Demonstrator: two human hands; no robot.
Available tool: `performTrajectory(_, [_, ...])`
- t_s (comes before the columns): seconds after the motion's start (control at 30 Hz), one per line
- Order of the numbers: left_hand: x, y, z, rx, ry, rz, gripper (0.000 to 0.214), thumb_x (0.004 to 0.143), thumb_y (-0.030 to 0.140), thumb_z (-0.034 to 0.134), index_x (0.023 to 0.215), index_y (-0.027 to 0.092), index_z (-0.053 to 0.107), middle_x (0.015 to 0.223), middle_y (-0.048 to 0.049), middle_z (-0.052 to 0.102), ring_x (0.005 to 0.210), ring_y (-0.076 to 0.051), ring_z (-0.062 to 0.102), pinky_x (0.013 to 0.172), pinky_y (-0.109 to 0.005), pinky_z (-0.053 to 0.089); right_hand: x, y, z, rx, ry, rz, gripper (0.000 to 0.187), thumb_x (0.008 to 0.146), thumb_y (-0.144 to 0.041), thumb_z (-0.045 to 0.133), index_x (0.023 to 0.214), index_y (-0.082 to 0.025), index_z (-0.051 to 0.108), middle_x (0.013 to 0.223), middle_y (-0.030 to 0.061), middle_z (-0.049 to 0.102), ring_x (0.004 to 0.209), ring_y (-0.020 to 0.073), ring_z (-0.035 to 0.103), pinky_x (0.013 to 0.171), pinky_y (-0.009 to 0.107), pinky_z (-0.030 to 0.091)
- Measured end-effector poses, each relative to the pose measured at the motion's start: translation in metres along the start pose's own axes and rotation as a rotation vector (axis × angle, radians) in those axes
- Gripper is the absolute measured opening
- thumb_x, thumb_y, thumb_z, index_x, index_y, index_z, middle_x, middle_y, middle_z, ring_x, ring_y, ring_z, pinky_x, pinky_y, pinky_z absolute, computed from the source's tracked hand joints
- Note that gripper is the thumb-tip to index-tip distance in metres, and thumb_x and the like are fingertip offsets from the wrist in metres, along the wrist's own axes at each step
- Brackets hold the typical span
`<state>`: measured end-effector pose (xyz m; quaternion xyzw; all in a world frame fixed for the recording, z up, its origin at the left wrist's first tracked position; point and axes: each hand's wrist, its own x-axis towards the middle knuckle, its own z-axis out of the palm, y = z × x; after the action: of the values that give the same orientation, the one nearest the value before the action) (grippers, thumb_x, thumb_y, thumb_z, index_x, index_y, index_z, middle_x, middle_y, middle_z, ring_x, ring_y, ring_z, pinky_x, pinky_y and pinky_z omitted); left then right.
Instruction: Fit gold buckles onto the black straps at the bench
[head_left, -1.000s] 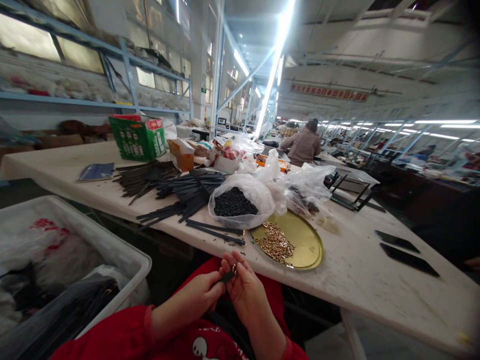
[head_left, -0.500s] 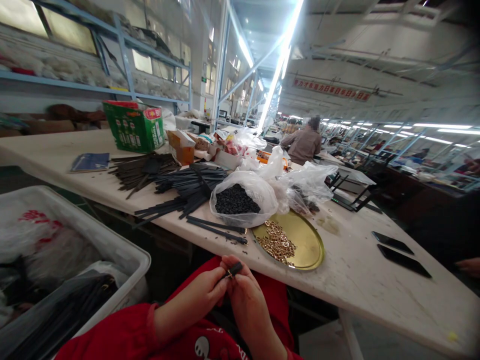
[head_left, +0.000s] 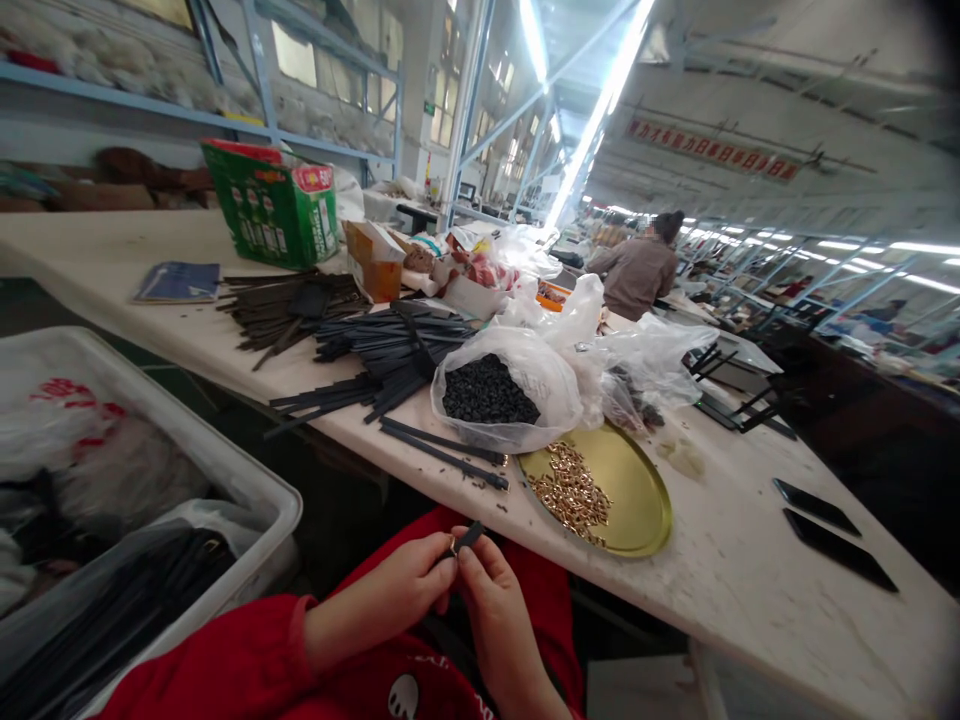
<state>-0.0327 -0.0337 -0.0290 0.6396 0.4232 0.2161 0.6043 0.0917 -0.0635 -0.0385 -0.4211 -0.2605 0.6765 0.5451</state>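
Over my lap, just off the table edge, both hands meet on a black strap [head_left: 470,535] with a small gold-coloured buckle [head_left: 453,546] on it. My left hand [head_left: 416,572] pinches it from the left. The thumb and fingers of my right hand [head_left: 489,580] close on it near its upper end. Much of the strap is hidden by my fingers. Two similar straps [head_left: 442,452] with gold ends lie at the table edge in front of me. To their right, a round gold tray [head_left: 646,505] bears a heap of small gold buckles [head_left: 574,492].
A plastic bag [head_left: 559,395] of small black pieces [head_left: 487,390] stands behind the tray. Piles of black straps [head_left: 390,345] spread leftward, near a green carton [head_left: 277,215]. A white bin [head_left: 259,480] stands at left. Two phones [head_left: 840,548] lie at right. A person [head_left: 641,265] sits farther back.
My view has shifted slightly, moving the table's things in frame. My right fingers have moved on the strap, and its free end now points up more steeply. Both hands still hold it.
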Motion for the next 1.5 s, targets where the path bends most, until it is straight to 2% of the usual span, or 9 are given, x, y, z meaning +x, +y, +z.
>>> performTrajectory(0.13, [0.009, -0.003, -0.002, -0.05, -0.018, -0.104, 0.023, 0.084, 0.041, 0.037, 0.081, 0.018, 0.043, 0.061, 0.0043, 0.05, 0.041, -0.008, 0.04, 0.038, -0.019, 0.029, 0.012, -0.001, -0.01, -0.119, 0.079, -0.04, 0.027, 0.071, -0.034, 0.069, 0.093, -0.02, 0.062, 0.071, -0.0019, 0.063, 0.057, 0.0122, 0.055, 0.053, 0.023, 0.044])
performTrajectory(0.3, [0.025, 0.003, -0.013, -0.019, -0.025, -0.156, 0.022, 0.083, 0.038, 0.038, 0.076, 0.018, 0.043, 0.063, 0.0032, 0.051, 0.043, -0.009, 0.043, 0.04, -0.019, 0.032, 0.035, -0.009, -0.019, -0.133, 0.134, -0.063, 0.022, 0.073, -0.034, 0.068, 0.089, -0.02, 0.062, 0.075, -0.0022, 0.061, 0.064, 0.012, 0.054, 0.06, 0.022, 0.044])
performTrajectory(0.47, [0.041, 0.008, -0.023, -0.005, 0.072, -0.143, 0.021, 0.079, 0.037, 0.041, 0.076, 0.016, 0.046, 0.06, 0.0023, 0.051, 0.05, -0.01, 0.044, 0.046, -0.02, 0.034, 0.058, -0.009, -0.023, -0.121, 0.032, 0.01, 0.019, 0.074, -0.033, 0.067, 0.087, -0.019, 0.062, 0.078, -0.001, 0.062, 0.07, 0.0125, 0.054, 0.064, 0.022, 0.043])
performTrajectory(0.63, [0.051, 0.012, -0.029, -0.137, 0.044, -0.275, 0.019, 0.074, 0.035, 0.042, 0.079, 0.017, 0.043, 0.062, 0.0037, 0.051, 0.043, -0.007, 0.036, 0.04, -0.019, 0.027, 0.072, -0.01, -0.024, -0.09, -0.045, 0.091, 0.016, 0.074, -0.03, 0.068, 0.083, -0.017, 0.062, 0.072, -0.002, 0.059, 0.063, 0.01, 0.05, 0.058, 0.021, 0.04])
performTrajectory(0.77, [0.054, 0.019, -0.038, -0.121, 0.044, -0.303, 0.012, 0.068, 0.022, 0.042, 0.077, 0.016, 0.047, 0.063, 0.0045, 0.05, 0.047, -0.007, 0.038, 0.044, -0.019, 0.03, 0.083, -0.015, -0.02, 0.095, -0.148, 0.232, 0.016, 0.075, -0.029, 0.066, 0.081, -0.016, 0.06, 0.067, -0.002, 0.057, 0.053, 0.0084, 0.048, 0.053, 0.021, 0.039])
performTrajectory(0.87, [0.056, 0.026, -0.042, -0.135, 0.017, -0.33, 0.014, 0.066, 0.018, 0.04, 0.077, 0.016, 0.048, 0.063, 0.0046, 0.05, 0.049, -0.007, 0.041, 0.046, -0.019, 0.033, 0.086, -0.017, -0.02, 0.194, -0.159, 0.285, 0.016, 0.075, -0.028, 0.066, 0.083, -0.016, 0.059, 0.065, -0.0025, 0.056, 0.05, 0.0079, 0.048, 0.051, 0.021, 0.038])
performTrajectory(1.0, [0.058, 0.02, -0.04, -0.178, -0.001, -0.304, 0.011, 0.073, 0.026, 0.044, 0.077, 0.016, 0.047, 0.064, 0.0039, 0.053, 0.046, -0.006, 0.042, 0.044, -0.018, 0.033, 0.083, -0.017, -0.023, 0.172, -0.136, 0.26, 0.017, 0.074, -0.029, 0.067, 0.081, -0.016, 0.058, 0.066, -0.0028, 0.057, 0.051, 0.0082, 0.049, 0.051, 0.021, 0.038])
performTrajectory(1.2, [0.059, -0.001, -0.033, -0.247, 0.023, -0.259, 0.028, 0.079, 0.044, 0.048, 0.075, 0.017, 0.044, 0.055, 0.006, 0.053, 0.036, -0.004, 0.038, 0.036, -0.016, 0.024, 0.076, -0.013, -0.023, -0.085, -0.036, 0.1, 0.019, 0.071, -0.033, 0.069, 0.079, -0.018, 0.06, 0.072, -0.0025, 0.06, 0.065, 0.0115, 0.052, 0.061, 0.022, 0.042])
performTrajectory(1.5, [0.051, 0.015, -0.032, -0.264, 0.104, -0.287, 0.032, 0.075, 0.049, 0.05, 0.071, 0.018, 0.042, 0.045, 0.0087, 0.045, 0.033, -0.003, 0.03, 0.033, -0.015, 0.018, 0.066, -0.014, -0.018, -0.314, -0.005, -0.046, 0.021, 0.081, -0.04, 0.056, 0.083, -0.019, 0.061, 0.069, -0.0022, 0.057, 0.068, 0.0146, 0.052, 0.066, 0.025, 0.043])
